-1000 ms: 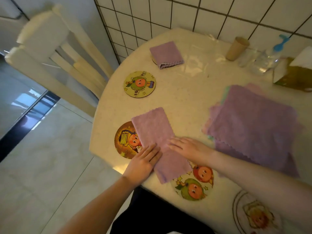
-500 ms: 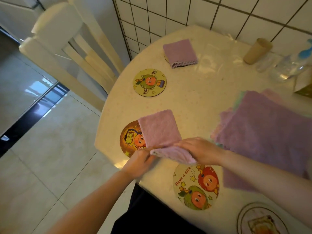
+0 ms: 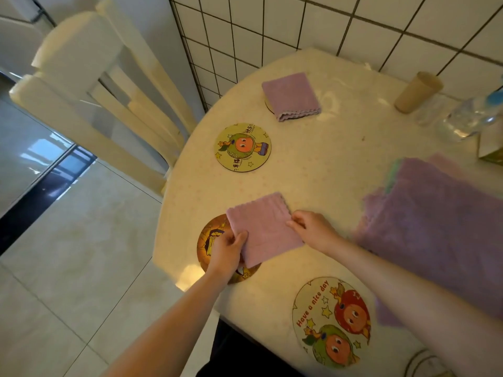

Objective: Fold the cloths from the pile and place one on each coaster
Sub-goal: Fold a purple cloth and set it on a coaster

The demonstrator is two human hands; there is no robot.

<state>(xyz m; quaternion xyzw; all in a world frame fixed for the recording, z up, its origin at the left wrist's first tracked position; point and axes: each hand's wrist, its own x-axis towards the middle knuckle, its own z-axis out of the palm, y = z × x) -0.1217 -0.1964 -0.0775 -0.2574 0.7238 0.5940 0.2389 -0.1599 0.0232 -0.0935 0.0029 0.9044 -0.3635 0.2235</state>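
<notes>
Just below the middle of the frame, a folded pink cloth (image 3: 262, 229) lies on the cream worktop (image 3: 326, 170), its left part overlapping a brown coaster (image 3: 211, 240) at the worktop's near-left edge. The left hand (image 3: 227, 250) grips the cloth's lower left corner, thumb on top and the other fingers curled beneath. The right hand (image 3: 313, 227) pinches the cloth's right edge, its fingers (image 3: 295, 220) bent tightly onto the fabric.

Above these, toward the upper middle, a yellow coaster (image 3: 243, 147) with a cartoon figure lies bare. Higher still, near the tiled wall (image 3: 299, 20), a second folded cloth (image 3: 290, 96) sits on another coaster (image 3: 269, 106), of which only a dark sliver of rim shows. At the lower right, a pale coaster (image 3: 330, 321) reading "Have a nice day" lies uncovered, and the edge of one more coaster (image 3: 419, 361) peeks in at the bottom right corner.

Along the right side of the frame, the pile of unfolded purple cloths (image 3: 441, 213) spreads across the worktop, with a strip of green showing in the stack. In the upper right stand a tan paper cup (image 3: 416, 92) lying tilted and a clear plastic bottle (image 3: 473, 118). A cream wooden chair (image 3: 89, 85) stands at the upper left, over a tiled floor (image 3: 68, 268).
</notes>
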